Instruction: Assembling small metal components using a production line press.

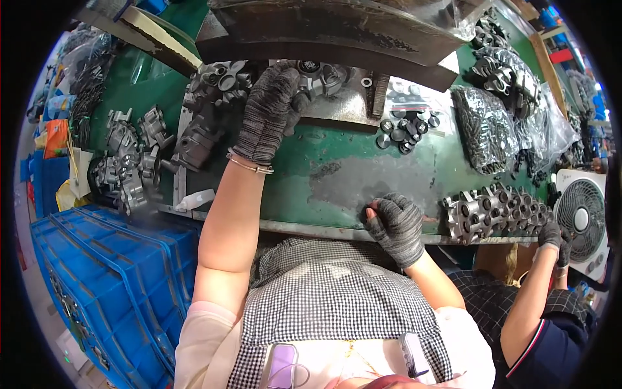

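Note:
My left hand (272,110), in a grey knit glove, reaches to the metal plate under a heavy dark press-like body. Its fingers are curled against the left side of a grey metal casting (321,81) with a round dark opening; the fingertips are partly hidden. My right hand (396,225), gloved with bare fingertips showing, is closed above the front edge of the green bench. What it pinches, if anything, is too small or hidden to name. Small round black caps (407,131) lie in a cluster beyond it.
Castings crowd the left, some in a metal-edged tray (181,185) beside a white bottle (195,200). A blue crate (116,259) stands below. Rightward are bagged black parts (483,126), a row of castings (495,212), a fan (581,217) and a co-worker's gloved hands (551,236).

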Demonstrator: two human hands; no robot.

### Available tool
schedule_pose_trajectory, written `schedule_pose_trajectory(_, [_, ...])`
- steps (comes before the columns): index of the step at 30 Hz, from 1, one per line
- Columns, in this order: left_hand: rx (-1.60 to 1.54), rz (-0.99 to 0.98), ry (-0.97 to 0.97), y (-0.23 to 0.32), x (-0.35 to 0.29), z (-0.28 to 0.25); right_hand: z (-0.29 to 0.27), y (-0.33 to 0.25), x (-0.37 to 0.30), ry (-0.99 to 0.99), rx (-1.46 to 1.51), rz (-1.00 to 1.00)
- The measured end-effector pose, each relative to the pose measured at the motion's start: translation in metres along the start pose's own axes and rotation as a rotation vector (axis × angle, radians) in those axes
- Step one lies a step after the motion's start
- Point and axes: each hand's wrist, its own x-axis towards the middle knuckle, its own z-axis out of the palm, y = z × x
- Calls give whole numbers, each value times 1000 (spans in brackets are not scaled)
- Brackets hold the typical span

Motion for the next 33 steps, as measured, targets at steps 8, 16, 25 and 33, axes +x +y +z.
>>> schedule_pose_trajectory(8, [-457, -419, 44, 18, -3, 3, 0, 0, 0, 8, 9, -14])
schedule_pose_trajectory(16, [-382, -493, 58, 35, 1, 26, 2, 1, 0, 24, -8, -32])
schedule_pose_trajectory(25, [-273, -380, 97, 25, 12, 40, 1, 0, 2, 23, -10, -46])
schedule_pose_trajectory(33, [-262, -337, 132, 23, 12, 41, 0, 2, 2, 35, -5, -60])
